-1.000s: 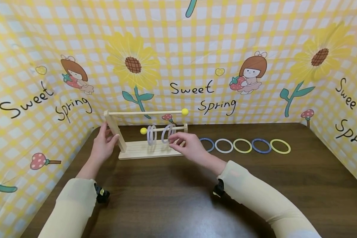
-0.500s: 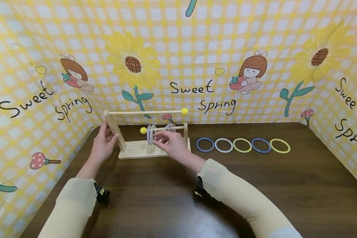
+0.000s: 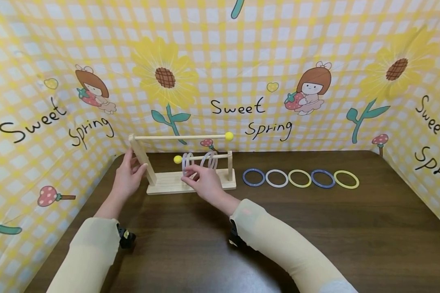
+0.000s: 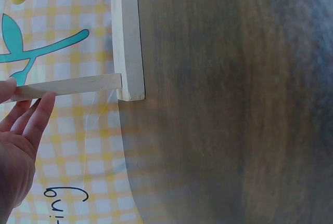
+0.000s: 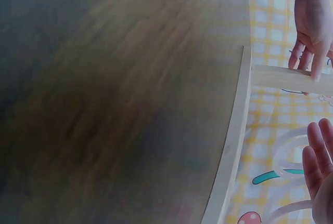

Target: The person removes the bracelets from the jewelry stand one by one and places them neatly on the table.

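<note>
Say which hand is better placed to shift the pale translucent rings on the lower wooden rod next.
Probably the right hand: it is close to those rings, while the left hand holds the tall wooden post.

On my feed the pale, two-armed wooden stand (image 3: pixel 168 183) looks pretty matt, the round whitish plastic rings (image 5: pixel 291 208) smooth, and the dark-brown wood-grain tabletop (image 3: pixel 190 252) kinda shiny.
</note>
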The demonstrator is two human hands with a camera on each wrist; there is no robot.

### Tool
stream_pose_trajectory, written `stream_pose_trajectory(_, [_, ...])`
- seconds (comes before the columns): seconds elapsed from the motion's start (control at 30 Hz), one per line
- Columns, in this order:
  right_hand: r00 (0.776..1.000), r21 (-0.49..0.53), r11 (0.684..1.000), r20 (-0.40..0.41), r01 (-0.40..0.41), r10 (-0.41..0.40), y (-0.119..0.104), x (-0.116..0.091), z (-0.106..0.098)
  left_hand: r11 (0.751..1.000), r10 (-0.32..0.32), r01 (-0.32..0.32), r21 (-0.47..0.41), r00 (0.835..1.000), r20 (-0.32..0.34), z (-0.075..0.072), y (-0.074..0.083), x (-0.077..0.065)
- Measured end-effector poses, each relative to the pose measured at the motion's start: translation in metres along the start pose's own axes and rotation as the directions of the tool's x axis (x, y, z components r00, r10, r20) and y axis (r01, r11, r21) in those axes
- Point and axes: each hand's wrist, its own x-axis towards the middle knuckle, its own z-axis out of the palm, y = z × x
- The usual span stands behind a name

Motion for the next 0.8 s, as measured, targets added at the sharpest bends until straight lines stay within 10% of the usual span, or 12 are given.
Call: stream_pose_trajectory(0.8, [0.996, -0.090, 0.995, -0.076, -0.051, 0.044, 0.006, 0.002, 0.015, 1.000, 0.009, -0.009, 0.000, 1.000, 0.004, 0.000, 0.004, 0.000])
